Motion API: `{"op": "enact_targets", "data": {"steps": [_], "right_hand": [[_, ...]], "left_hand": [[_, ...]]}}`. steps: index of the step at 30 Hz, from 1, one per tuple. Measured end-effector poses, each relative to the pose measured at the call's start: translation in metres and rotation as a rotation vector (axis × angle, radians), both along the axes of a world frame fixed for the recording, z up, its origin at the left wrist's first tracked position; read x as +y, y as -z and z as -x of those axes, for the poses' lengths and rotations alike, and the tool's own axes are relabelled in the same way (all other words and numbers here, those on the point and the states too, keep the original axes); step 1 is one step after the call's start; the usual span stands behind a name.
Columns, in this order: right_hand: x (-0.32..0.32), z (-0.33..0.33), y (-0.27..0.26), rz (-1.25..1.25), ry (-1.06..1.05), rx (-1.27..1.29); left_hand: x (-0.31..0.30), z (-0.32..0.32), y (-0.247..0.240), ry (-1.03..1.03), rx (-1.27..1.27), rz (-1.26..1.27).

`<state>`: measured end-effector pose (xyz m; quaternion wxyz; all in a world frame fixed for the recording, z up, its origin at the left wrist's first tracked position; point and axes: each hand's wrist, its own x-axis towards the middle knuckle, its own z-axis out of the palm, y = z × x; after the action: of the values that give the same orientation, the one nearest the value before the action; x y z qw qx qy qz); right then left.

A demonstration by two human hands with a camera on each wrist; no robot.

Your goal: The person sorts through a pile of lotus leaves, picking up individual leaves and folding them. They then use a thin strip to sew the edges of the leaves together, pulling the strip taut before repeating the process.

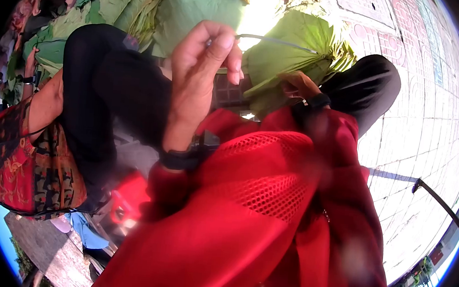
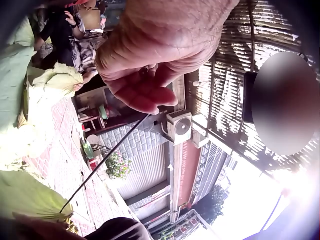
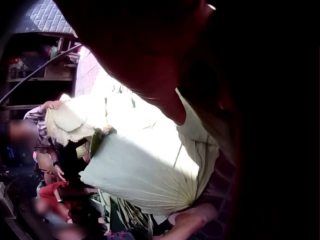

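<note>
A bundle of large green lotus leaves lies between the person's knees, its leaves gathered into pleats at the right. My left hand is raised above it, pinching one end of a thin cord between thumb and fingers. The cord stretches taut from the left fingertips down to the gathered part of the bundle. Low at the bundle's near side, my right hand grips the gathered leaves with curled fingers. In the right wrist view that hand is in deep shadow, with pale leaf beneath its fingers.
More stacked leaves spread to the upper left. Another person's arm and patterned clothing are close at the left. Sunlit paving lies to the right. In the right wrist view, another seated person holds a leaf.
</note>
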<state>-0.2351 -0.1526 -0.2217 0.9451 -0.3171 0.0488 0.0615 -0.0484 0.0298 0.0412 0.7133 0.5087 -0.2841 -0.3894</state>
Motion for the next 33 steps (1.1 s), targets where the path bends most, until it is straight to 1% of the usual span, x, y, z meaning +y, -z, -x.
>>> {"op": "enact_targets", "data": {"steps": [2,5,7,10,12,20,23,25,27,29,32,33], "right_hand": [[-0.012,0.006,0.015,0.564,-0.05,0.398],[0.0,-0.002,-0.021,1.109,-0.016,0.271],[-0.002,-0.003,-0.015,0.897,0.108,0.235],[-0.003,0.003,-0.002,0.931,0.216,0.215],[-0.003,0.008,-0.003,0.94,0.215,0.246],[0.0,0.02,-0.039,0.911,0.147,0.325],[-0.001,0.02,-0.046,0.957,0.121,0.335],[-0.001,0.009,-0.052,1.071,0.088,0.341],[0.0,-0.003,-0.055,1.26,0.027,0.332],[0.002,-0.014,-0.05,1.536,-0.096,0.306],[0.008,-0.01,-0.019,1.952,-0.328,0.206],[0.009,-0.004,-0.005,2.074,-0.287,0.071]], "left_hand": [[0.002,0.001,-0.001,-0.006,0.006,-0.012],[0.0,0.002,0.0,-0.004,0.019,-0.022],[-0.002,0.002,0.001,-0.003,0.015,-0.025],[-0.004,0.003,0.002,-0.005,0.002,-0.031],[-0.004,0.003,0.002,-0.007,0.014,-0.031],[0.002,-0.001,0.002,-0.006,-0.025,-0.008],[0.0,0.001,0.002,-0.011,-0.023,-0.007],[0.0,0.002,0.001,-0.018,-0.025,-0.015],[0.0,0.004,0.0,-0.028,-0.026,-0.031],[-0.003,0.005,0.001,-0.009,-0.023,-0.023],[-0.005,0.004,0.003,-0.005,-0.034,-0.024],[-0.005,0.004,0.004,-0.007,-0.037,-0.027]]}}
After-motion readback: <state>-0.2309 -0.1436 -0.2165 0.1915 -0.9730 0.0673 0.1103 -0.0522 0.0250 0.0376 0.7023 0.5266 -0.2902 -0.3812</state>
